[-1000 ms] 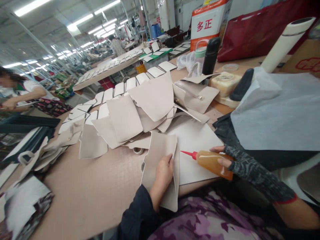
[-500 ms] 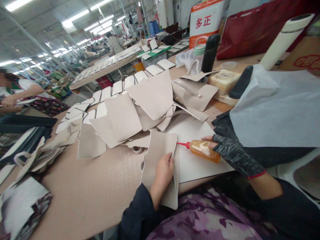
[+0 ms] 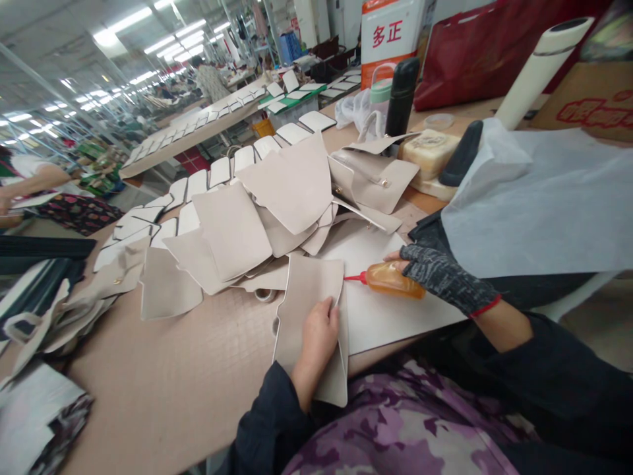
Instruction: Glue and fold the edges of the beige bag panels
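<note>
A beige leather piece with pale edges lies at the table's front edge, and my left hand grips it near its right side. My right hand, in a dark grey fingerless glove, holds an amber squeeze bottle. The bottle's thin red nozzle points left, at the upper right edge of the leather piece. Under the bottle lies a large white sheet. Behind my left hand is a heap of beige pieces, with a small roll at its front.
Beige parts with metal clasps, a black bottle, a cream flask and a yellowish block stand behind. White paper covers the right side. Strap pieces lie at left. A person works beyond the far left.
The whole view has shifted slightly, moving things left in the picture. The bottle's nozzle has moved slightly up along the leather piece's edge. Both holds are unchanged.
</note>
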`<state>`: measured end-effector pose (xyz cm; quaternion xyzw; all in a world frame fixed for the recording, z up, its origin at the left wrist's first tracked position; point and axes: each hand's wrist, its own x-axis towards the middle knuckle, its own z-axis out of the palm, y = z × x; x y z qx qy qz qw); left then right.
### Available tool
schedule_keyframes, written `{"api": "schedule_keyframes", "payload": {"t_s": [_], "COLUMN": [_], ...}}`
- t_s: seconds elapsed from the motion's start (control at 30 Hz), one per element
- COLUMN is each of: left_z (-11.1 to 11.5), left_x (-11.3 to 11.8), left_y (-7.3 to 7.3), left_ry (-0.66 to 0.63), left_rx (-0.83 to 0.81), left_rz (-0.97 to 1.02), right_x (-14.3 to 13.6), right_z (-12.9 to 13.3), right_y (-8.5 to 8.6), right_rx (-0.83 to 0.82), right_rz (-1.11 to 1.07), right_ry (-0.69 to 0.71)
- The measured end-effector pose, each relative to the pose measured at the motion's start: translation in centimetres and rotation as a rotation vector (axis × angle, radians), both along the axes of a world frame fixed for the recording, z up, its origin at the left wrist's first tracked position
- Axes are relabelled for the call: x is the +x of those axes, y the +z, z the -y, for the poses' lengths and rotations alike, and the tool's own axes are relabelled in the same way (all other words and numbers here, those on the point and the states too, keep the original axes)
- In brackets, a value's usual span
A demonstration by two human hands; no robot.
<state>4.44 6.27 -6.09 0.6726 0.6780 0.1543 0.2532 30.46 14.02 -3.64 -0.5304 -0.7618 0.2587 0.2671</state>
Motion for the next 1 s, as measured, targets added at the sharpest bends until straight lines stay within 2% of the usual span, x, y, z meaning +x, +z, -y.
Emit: {"api": "schedule_keyframes", "payload": {"t_s": [0.23, 0.5, 0.73, 1.0], "left_z": [-0.1, -0.1, -0.2, -0.1], "left_x": [0.0, 0.0, 0.0, 0.1], "left_y": [0.0, -0.3, -0.2, -0.1], "left_ry": [-0.002, -0.007, -0.013, -0.014], "left_rx": [0.007, 0.011, 0.022, 0.027], "left_rz": [-0.006, -0.004, -0.006, -0.017], "right_x": [0.0, 0.0, 0.0, -0.5], "right_z": [-0.6, -0.1, 1.5, 4.0], "right_y": [-0.1, 0.5, 0.3, 1.3], "right_rx": [-0.002, -0.002, -0.005, -0.165], "right_rz": [0.036, 0.003, -0.09, -0.095], "right_ry": [0.006, 0.033, 0.032, 0.026]}}
